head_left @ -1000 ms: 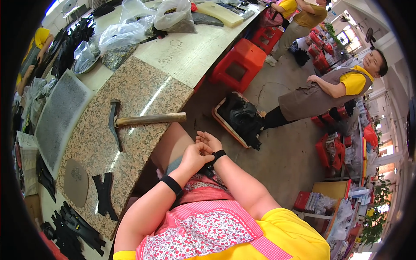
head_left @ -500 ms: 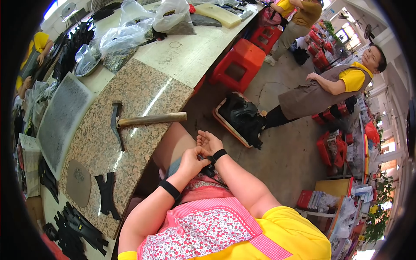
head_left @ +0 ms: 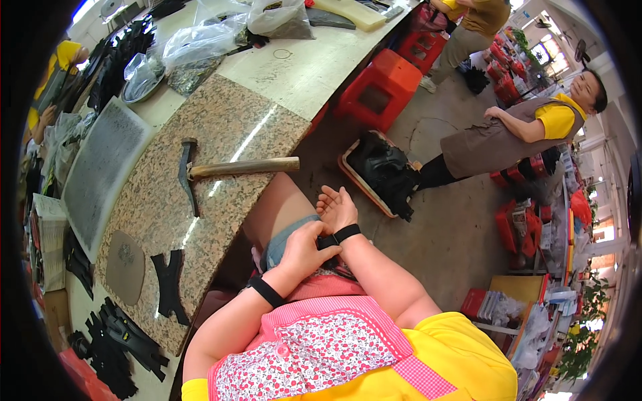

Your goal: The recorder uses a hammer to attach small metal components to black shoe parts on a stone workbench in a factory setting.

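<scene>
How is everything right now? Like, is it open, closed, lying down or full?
Left hand: fingers closed on the right wristband
Right hand: open, fingers loosely curled
Right wristband: around the wrist
Left wristband: around the wrist
Hammer: lying on the stone slab, unheld
Black cut-out piece: lying flat
Tray: piled with black pieces
Clear plastic bags: crumpled
</scene>
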{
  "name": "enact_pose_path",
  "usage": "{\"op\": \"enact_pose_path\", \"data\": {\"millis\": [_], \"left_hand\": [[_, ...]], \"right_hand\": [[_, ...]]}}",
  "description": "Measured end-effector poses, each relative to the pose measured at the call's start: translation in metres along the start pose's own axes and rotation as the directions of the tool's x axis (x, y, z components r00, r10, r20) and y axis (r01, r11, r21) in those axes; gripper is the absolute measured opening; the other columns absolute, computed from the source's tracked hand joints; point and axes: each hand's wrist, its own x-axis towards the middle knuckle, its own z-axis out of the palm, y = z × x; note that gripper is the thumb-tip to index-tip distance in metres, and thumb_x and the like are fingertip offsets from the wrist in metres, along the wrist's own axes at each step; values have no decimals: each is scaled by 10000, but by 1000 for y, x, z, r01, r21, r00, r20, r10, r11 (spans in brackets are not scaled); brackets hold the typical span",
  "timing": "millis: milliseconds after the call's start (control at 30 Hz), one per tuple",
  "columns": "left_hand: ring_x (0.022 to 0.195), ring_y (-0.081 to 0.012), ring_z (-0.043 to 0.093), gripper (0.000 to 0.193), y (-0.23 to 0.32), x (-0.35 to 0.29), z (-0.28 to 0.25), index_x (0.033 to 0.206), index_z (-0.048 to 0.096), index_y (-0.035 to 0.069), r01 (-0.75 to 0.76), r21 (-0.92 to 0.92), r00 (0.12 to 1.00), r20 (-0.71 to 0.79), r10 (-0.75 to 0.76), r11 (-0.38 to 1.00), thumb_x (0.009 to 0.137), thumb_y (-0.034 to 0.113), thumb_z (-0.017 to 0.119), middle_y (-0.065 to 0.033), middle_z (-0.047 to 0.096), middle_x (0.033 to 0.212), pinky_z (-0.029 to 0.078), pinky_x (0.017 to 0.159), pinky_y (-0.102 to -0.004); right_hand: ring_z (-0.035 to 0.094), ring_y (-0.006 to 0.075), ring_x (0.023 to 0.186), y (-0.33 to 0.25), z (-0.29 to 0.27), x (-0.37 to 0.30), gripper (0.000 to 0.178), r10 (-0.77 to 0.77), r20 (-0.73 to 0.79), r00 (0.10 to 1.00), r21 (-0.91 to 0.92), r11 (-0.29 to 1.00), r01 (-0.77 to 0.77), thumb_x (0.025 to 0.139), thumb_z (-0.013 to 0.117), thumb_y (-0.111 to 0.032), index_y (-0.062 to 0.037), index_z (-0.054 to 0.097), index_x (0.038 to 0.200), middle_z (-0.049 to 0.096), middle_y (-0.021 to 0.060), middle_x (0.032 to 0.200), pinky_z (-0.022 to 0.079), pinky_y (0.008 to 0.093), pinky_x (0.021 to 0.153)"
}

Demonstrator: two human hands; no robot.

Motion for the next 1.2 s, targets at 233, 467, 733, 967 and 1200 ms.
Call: {"op": "enact_pose_path", "data": {"millis": [233,467,733,967,1200], "left_hand": [[682,-220,591,346,-3,-12,-2,967,648,24,-88,45,990,-109,93,995,689,138,820,-103,610,828,491,643,-322],[763,-206,609,459,-7,-26,-25,1096,606,49,-33,-49,999,5,34,998,684,73,806,-92,604,953,500,662,-302],[839,-225,631,447,-23,-36,-32,1133,577,31,81,-128,992,-85,-92,988,725,53,758,-109,628,1005,518,713,-324],[781,-206,653,273,-57,-49,-23,1026,619,-12,195,24,980,37,-196,980,811,115,731,-126,671,882,524,711,-328],[821,-282,671,246,-53,-59,-34,935,661,10,169,108,986,-13,-168,980,840,232,706,-149,687,868,507,756,-381]], "right_hand": [[562,182,703,8,13,-4,502,-76,49,996,-78,994,80,997,441,-449,7,645,1052,617,79,799,471,309,667],[556,209,744,9,21,-3,553,15,99,995,35,999,-18,993,416,-493,14,626,1060,618,106,846,471,333,701],[544,230,782,0,29,-6,648,54,136,989,103,992,-68,980,374,-557,31,622,1087,614,120,877,454,342,740],[594,234,795,-34,57,-28,683,-149,415,897,45,989,143,990,328,-587,6,652,1084,661,97,824,468,344,736],[594,262,842,-46,125,-33,781,64,789,612,-61,998,-25,978,274,-639,40,602,1182,659,143,947,470,369,803]]}}
